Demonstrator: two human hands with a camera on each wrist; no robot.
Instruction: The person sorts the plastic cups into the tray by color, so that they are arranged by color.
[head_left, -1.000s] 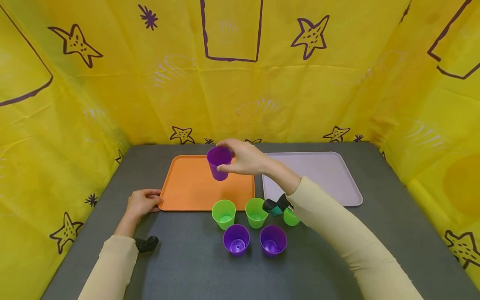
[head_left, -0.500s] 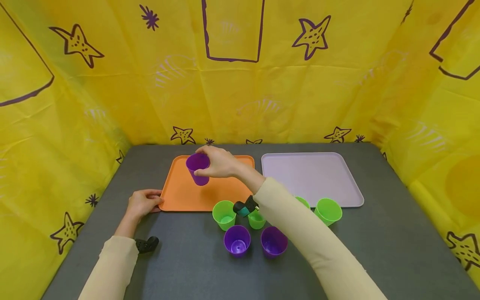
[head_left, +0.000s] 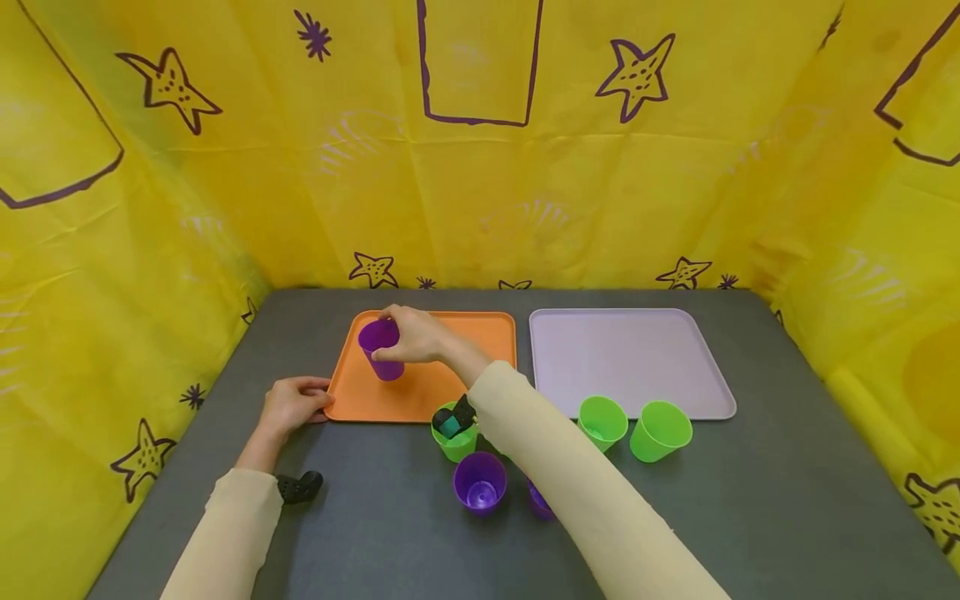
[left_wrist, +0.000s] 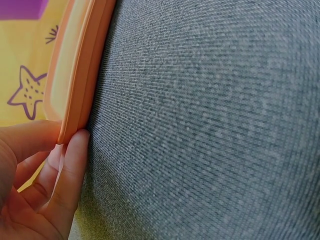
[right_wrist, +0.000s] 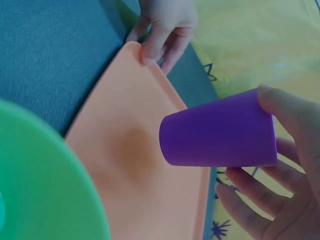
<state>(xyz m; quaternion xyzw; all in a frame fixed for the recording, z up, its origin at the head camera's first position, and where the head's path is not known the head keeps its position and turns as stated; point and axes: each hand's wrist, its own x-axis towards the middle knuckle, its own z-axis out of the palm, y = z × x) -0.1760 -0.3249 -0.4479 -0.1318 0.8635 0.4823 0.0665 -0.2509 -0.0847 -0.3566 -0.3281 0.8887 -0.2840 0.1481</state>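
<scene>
My right hand [head_left: 418,335] grips a purple cup [head_left: 387,365] near its rim, thumb on one side and fingers on the other. The cup hangs over the left part of an orange tray [head_left: 442,379], and its shadow falls on the tray in the right wrist view. At the tray's near left corner, my left hand [head_left: 291,407] pinches the edge. The left wrist view shows the thumb on top of the orange rim [left_wrist: 82,85] and a finger [left_wrist: 75,155] under it.
A pale lilac tray [head_left: 630,358] lies to the right. In front of the trays stand green cups [head_left: 661,432] [head_left: 602,421] [head_left: 456,448] and purple cups [head_left: 480,483] [head_left: 538,503], one mostly behind the right sleeve [head_left: 570,483]. Yellow cloth [head_left: 480,192] surrounds the grey table.
My right hand has carried the purple cup leftward over the orange tray and somewhat lower. The left hand has stayed at the tray's corner.
</scene>
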